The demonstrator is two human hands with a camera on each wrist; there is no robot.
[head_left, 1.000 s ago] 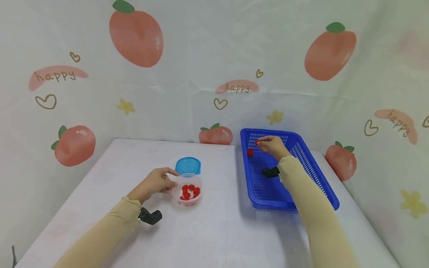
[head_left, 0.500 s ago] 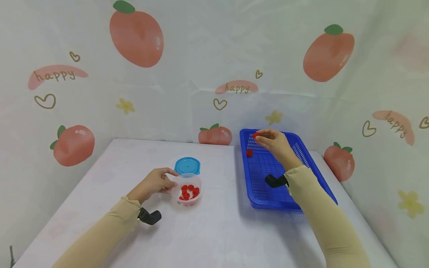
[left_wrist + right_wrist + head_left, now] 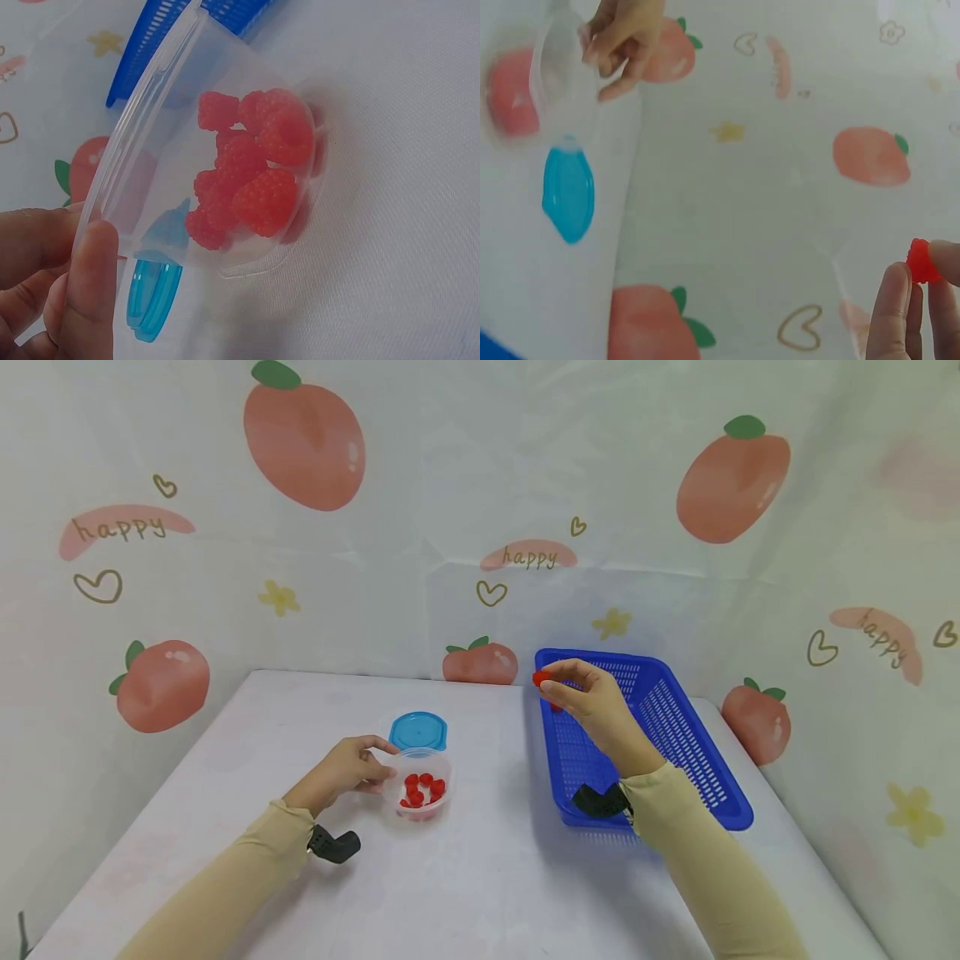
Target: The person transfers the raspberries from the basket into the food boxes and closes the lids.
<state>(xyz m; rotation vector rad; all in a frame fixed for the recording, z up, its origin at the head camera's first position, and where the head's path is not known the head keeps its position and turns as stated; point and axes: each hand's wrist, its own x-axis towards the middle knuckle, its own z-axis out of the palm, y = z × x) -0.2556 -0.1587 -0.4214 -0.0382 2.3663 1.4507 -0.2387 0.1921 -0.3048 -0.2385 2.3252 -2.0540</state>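
My left hand (image 3: 348, 772) pinches the rim of a clear plastic tub (image 3: 392, 789) that stands on the table. Several red raspberries (image 3: 247, 161) lie in the bottom of this tub, as the left wrist view shows up close. Over the left rim of a blue basket (image 3: 558, 781), my right hand (image 3: 596, 706) holds one raspberry (image 3: 921, 261) between thumb and fingertips. Below that hand another red raspberry (image 3: 556, 707) shows in the basket, partly hidden by the hand.
Just behind the tub a blue lid (image 3: 418, 730) lies flat on the white table (image 3: 465, 877). A printed cloth (image 3: 375, 593) hangs behind the table. The basket's tall perforated walls stand at the right side.
My right hand has lifted the raspberry and moved it left, from inside the basket to over its left rim. The left hand and the tub stay where they were.
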